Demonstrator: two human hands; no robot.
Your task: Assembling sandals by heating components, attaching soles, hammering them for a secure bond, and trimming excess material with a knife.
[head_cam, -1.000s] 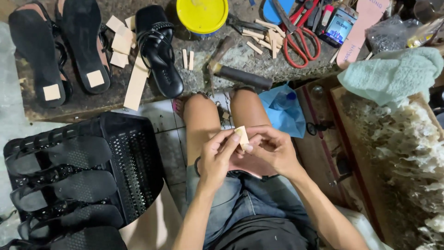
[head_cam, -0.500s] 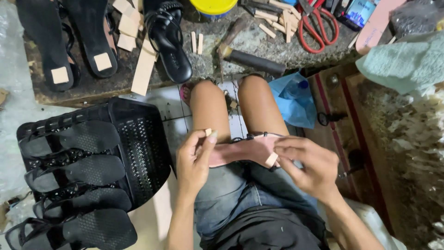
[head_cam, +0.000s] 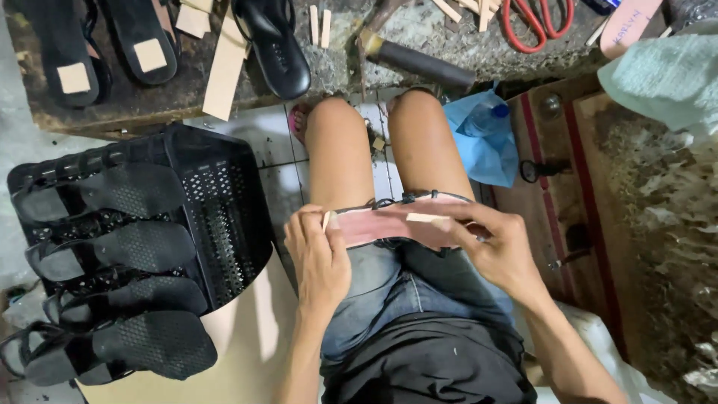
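A pink sandal sole [head_cam: 381, 223] with thin black straps lies across my thighs. My left hand [head_cam: 318, 258] pinches its left end together with a small tan strip [head_cam: 327, 219]. My right hand [head_cam: 497, 247] grips the right part of the sole, fingers curled over its top edge, with a pale strip [head_cam: 428, 218] lying on the pink surface by the fingertips. Both hands are closed on the sole.
A black perforated crate [head_cam: 217, 217] at the left carries several black sandals [head_cam: 127, 247]. The workbench [head_cam: 336, 63] ahead holds black sandals with tan patches, a hammer handle [head_cam: 422, 63], red scissors [head_cam: 538, 22] and tan strips. A blue bag [head_cam: 479, 135] and wooden box [head_cam: 568, 187] sit right.
The tan piece held up between both hands a second ago is gone from view; the pink sole came down across my lap and both hands now hold it by its ends.
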